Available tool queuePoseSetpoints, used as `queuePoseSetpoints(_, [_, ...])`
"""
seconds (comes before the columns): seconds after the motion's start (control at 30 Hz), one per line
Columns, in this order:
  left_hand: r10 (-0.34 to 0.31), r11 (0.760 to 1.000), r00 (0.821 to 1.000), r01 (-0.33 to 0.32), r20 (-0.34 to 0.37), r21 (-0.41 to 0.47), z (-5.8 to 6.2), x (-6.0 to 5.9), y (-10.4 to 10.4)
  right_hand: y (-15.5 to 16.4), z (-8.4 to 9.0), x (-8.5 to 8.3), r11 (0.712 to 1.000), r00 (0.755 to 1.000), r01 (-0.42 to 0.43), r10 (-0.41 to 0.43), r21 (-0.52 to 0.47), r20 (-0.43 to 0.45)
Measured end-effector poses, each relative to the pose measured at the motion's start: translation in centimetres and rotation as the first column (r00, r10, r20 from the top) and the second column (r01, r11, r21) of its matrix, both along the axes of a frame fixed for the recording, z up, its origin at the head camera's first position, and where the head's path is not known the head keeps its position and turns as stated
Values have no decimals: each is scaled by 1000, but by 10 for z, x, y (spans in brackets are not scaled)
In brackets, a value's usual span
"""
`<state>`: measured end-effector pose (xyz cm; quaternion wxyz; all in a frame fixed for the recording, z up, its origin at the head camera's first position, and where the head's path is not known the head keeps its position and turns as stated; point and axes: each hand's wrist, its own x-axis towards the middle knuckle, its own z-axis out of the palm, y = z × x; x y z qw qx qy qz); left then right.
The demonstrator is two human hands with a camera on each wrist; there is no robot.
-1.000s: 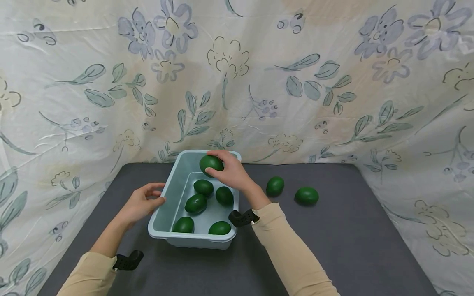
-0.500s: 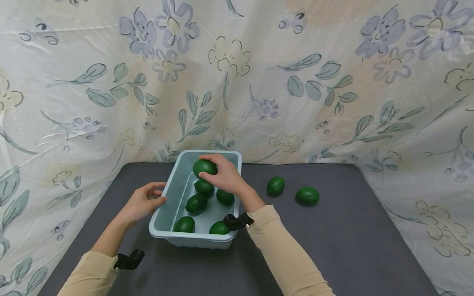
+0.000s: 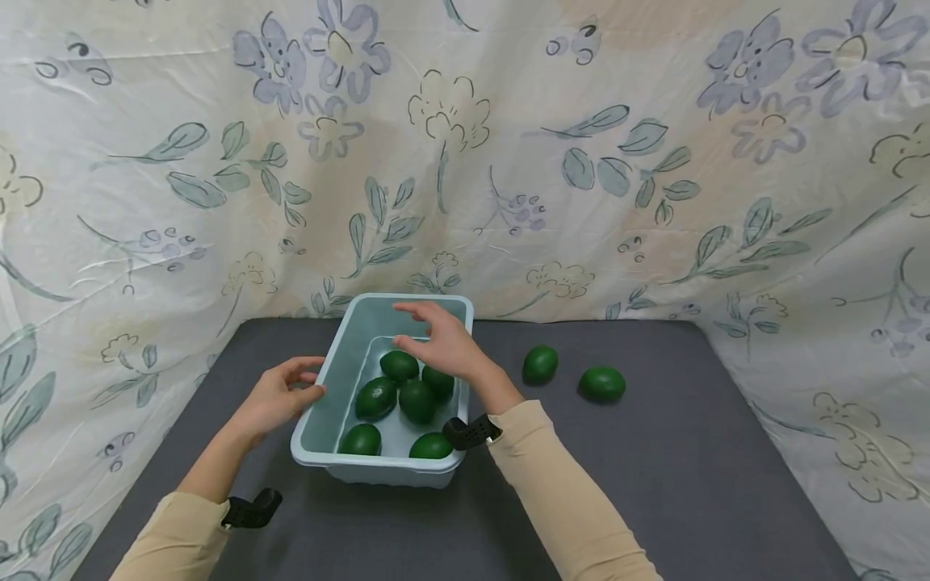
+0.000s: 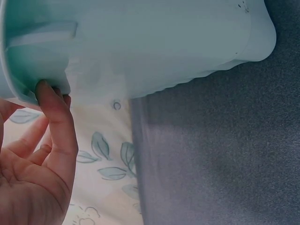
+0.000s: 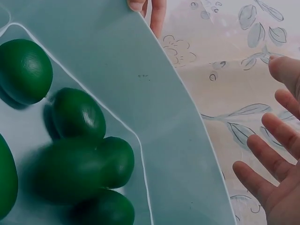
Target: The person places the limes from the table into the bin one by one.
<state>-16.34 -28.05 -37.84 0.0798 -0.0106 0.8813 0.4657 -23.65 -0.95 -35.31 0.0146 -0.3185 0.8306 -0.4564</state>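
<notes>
A pale blue-green plastic bin [image 3: 378, 463] holds several dark green, egg-shaped fruits that look like smooth avocados. My left hand [image 3: 272, 399] grips the bin's left rim; in the left wrist view, that hand [image 4: 44, 154] has a fingertip on the rim's inner side. Above the bin's far part, my right hand [image 3: 446, 347] is spread with nothing in it. One fruit [image 5: 65, 171] is blurred in the right wrist view, among other fruits [image 5: 78, 115]. My right hand [image 5: 281, 154] appears there with its fingers apart.
Two more green fruits [image 3: 540, 365] [image 3: 602, 384] lie on the dark grey tabletop [image 3: 654, 484], right of the bin. A floral cloth [image 3: 465, 161] hangs behind and at the sides of the table. Black bands sit on both wrists.
My right hand has moved left over the bin and let go of its fruit, which has dropped down among the others. One fruit inside has shifted left. My left hand stays at the rim.
</notes>
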Motion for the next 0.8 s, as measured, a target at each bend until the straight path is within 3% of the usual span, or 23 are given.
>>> queuePoseSetpoints(0.5, [1,1000,1000,-1,-3,-4,0,1,1,17,5,1,998,1000,1,-2,-56,-18])
queuePoseSetpoints(0.8, [2,1000,1000,-2,-7,-2,-1,0,1,36,3,-4,997,998,46,-49,-62,-48])
